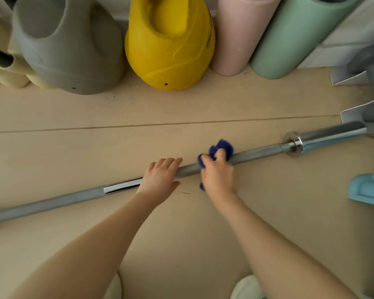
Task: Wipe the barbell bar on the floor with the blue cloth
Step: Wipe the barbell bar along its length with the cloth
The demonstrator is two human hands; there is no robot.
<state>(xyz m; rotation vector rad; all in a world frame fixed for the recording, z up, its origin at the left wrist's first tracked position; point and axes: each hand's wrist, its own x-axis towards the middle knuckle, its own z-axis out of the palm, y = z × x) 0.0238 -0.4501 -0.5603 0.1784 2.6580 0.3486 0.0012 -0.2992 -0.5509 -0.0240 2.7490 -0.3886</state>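
Nearest you: two pale shoe tips, one at the bottom left (pixel 115 287), one at the bottom right (pixel 247 288), on the tan floor (pixel 203 244).

Your forearms reach forward from the bottom edge to the bar (pixel 257 153), which lies on the floor, running from the near left up to the far right.

Your left hand (pixel 160 178) rests flat on the bar, fingers straight and close together, thumb out on the near side; it grips nothing. Just left of it the bar shows a polished stretch, then a dull grey one.

Your right hand (pixel 218 175) sits just right of the left one, fingers closed around the cloth (pixel 224 147) and pressing it on the bar. Blue tufts show past your fingers on the far side and below the heel of the hand. A thin ring is on one finger.

Farther right: the bar's collar and shiny sleeve (pixel 330 134), its end beside grey metal feet (pixel 358 114).

Right edge, near side: a light blue object (pixel 369 189), partly cut off.

Far row, left to right: cream pieces (pixel 11 76), a grey kettlebell (pixel 71 46), a yellow kettlebell (pixel 171 44), a pink roll (pixel 240 33), a green roll (pixel 296 37).
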